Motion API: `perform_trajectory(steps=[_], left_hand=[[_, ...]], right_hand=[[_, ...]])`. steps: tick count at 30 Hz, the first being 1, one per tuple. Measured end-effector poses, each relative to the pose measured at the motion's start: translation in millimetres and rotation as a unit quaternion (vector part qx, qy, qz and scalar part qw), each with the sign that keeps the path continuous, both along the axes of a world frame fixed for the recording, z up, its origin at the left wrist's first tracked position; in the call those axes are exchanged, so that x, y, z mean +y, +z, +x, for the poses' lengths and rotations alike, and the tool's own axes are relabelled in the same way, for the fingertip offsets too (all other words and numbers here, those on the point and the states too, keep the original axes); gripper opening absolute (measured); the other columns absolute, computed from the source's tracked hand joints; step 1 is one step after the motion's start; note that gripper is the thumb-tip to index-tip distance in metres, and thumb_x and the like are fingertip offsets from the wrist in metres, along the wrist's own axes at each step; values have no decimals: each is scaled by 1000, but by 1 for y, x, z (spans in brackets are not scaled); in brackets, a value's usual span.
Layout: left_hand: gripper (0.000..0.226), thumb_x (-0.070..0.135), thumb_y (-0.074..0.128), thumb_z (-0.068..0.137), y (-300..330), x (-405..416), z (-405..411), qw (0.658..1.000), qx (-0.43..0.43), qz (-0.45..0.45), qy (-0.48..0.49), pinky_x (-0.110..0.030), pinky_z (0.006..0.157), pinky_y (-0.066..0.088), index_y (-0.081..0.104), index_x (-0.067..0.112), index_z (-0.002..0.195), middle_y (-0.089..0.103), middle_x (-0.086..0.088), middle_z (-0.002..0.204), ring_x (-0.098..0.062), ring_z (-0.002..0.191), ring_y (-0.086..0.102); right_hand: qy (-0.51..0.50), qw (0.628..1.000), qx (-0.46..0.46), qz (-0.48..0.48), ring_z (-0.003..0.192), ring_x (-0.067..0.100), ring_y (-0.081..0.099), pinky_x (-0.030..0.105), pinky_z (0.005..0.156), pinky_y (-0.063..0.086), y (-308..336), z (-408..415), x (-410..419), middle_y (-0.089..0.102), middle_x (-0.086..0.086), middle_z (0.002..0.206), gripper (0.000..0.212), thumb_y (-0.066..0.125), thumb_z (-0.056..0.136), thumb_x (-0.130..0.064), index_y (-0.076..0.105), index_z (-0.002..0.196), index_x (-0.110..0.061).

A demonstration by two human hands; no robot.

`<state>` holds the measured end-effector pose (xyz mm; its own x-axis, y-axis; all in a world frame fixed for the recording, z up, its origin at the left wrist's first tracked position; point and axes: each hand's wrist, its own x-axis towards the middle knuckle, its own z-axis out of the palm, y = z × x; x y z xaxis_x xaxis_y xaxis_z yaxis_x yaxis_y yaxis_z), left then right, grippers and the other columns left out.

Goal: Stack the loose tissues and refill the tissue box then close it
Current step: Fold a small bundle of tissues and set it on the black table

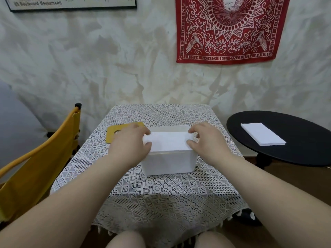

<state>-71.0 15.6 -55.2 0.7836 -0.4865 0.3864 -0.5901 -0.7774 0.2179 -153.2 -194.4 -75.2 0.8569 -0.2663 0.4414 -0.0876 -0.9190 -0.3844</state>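
Note:
A white tissue box (pixel 170 162) stands open on the lace-covered table (pixel 161 190). A stack of white tissues (pixel 167 141) lies across its top opening. My left hand (pixel 131 140) grips the stack's left end, thumb in front and fingers behind. At the stack's right end my right hand (pixel 206 138) holds it the same way. The box's tan lid (pixel 114 134), with a round hole, lies flat on the cloth behind my left hand, partly hidden by it.
A second stack of white tissues (pixel 262 134) lies on a round black side table (pixel 286 151) to the right. A yellow chair (pixel 41 163) stands at the left. The wall is close behind the table. My knees show at the bottom edge.

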Motion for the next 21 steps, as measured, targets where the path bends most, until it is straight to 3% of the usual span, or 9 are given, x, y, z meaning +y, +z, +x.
perform_trajectory(steps=[3,6,10,14,17,21], left_hand=[[25,41,54,90,-13,0,-16,991,-51,28,-124,-27,76,41,69,27,104,59,10,108,-12,97,55],[22,38,57,90,-29,6,-14,987,-58,34,-149,-28,74,43,70,25,102,63,9,102,-14,92,59],[11,32,64,85,-33,6,-8,982,-96,27,-158,-31,68,44,71,24,87,66,8,85,-18,77,63],[25,44,47,93,-35,8,-2,982,-101,57,-147,-29,76,34,67,29,91,63,12,88,-12,82,59],[30,47,45,93,-33,8,0,980,-106,71,-155,-27,70,28,67,28,88,63,11,84,-13,79,59],[38,50,39,93,-31,8,4,976,-109,100,-162,-28,68,35,66,27,81,64,9,76,-15,71,58]], right_hand=[[93,989,-75,-82,82,22,58,30,69,44,-9,-7,4,62,-1,86,12,63,84,-25,68,83,-15],[146,976,-58,-150,69,18,61,21,64,44,-21,-14,6,64,-5,74,14,74,78,-30,68,77,-18],[122,982,-16,-141,70,20,62,21,63,39,-24,-16,3,66,-3,77,14,77,76,-27,69,80,-16],[109,983,16,-148,80,21,59,26,68,39,-21,-15,2,64,-1,85,20,64,87,-33,69,84,-14],[116,979,47,-159,86,19,55,27,69,37,-16,-14,4,60,-2,90,27,53,92,-37,67,87,-14],[108,976,91,-165,92,18,52,28,70,35,-14,-14,6,56,-2,97,29,46,94,-39,63,91,-16]])
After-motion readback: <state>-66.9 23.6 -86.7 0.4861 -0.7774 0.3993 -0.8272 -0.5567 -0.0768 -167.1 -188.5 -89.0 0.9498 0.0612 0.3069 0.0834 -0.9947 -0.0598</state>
